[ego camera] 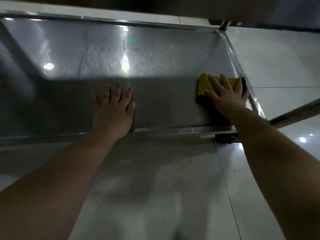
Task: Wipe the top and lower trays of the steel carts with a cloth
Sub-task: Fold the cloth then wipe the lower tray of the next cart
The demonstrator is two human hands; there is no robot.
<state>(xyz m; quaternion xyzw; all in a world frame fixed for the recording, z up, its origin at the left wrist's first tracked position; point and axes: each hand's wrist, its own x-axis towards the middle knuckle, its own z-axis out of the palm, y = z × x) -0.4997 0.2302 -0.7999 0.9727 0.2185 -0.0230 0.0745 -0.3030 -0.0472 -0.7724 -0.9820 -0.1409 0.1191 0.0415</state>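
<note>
Closest in, the person's bare left forearm (57,184) and bare right forearm (280,156) reach out low over the pale, glossy tiled floor (164,179). They end on the shallow rectangular stainless-steel lower tray (155,54) of the cart, which sits just above the floor. The left hand (114,111) lies flat on the tray close to the middle of its near edge, palm down, fingers straight and a little spread, holding nothing. The right hand (225,97) presses flat on a folded yellow cloth (206,84), fingers straight and fanned out, none curled round the fabric. The cloth lies on the tray bottom hard against the right edge, towards the near right corner. A darker layer or edging shows at its near side and at its right end. The near half of the tray is in shadow, while the far half is lit and shows bright lamp glints and faint streaks. Outside the near right corner a slanting round steel post (294,112) runs off to the right, and a dark caster (225,138) sits under that corner. A dark surface (155,4) overhangs the far edge; I cannot tell what it is
</note>
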